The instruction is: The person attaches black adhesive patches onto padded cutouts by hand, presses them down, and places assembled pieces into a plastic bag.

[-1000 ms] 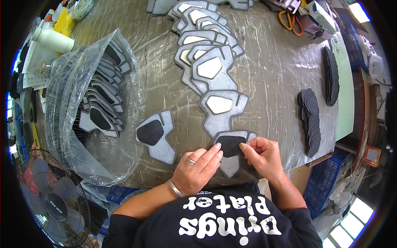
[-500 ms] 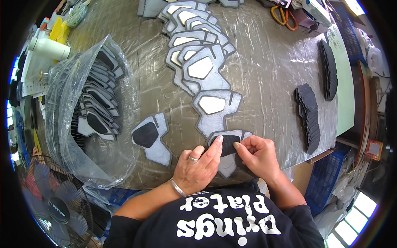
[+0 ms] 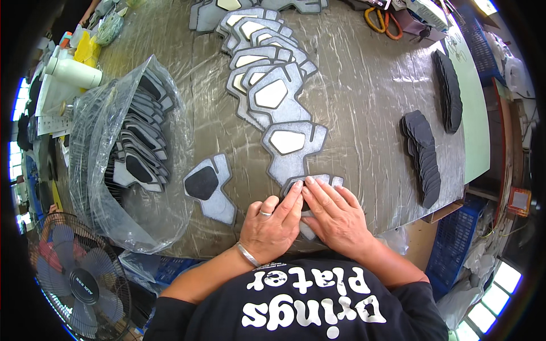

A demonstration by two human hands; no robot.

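Observation:
Both of my hands press flat on a grey shaped panel [image 3: 307,229] with a dark border at the table's near edge. My left hand [image 3: 272,223] has its fingers stretched out, their tips on the panel's upper part. Right beside it lies my right hand [image 3: 336,219], fingers extended and nearly touching the left ones. Between and under them shows a bit of a black patch [image 3: 306,208], mostly hidden. To the left rests a grey panel with a black patch [image 3: 202,183]. Just beyond my hands is a panel with a white centre [image 3: 287,142], first of an overlapping row.
A clear plastic bag [image 3: 162,227] at left holds several stacked panels. Two fanned stacks of black patches [image 3: 424,165] lie at right. Orange-handled scissors [image 3: 384,24] sit far right, a white bottle [image 3: 74,73] far left. A fan [image 3: 84,284] stands lower left.
My right hand has gone from pinching the black patch's edge to lying flat over it beside my left hand. The left hand has barely moved.

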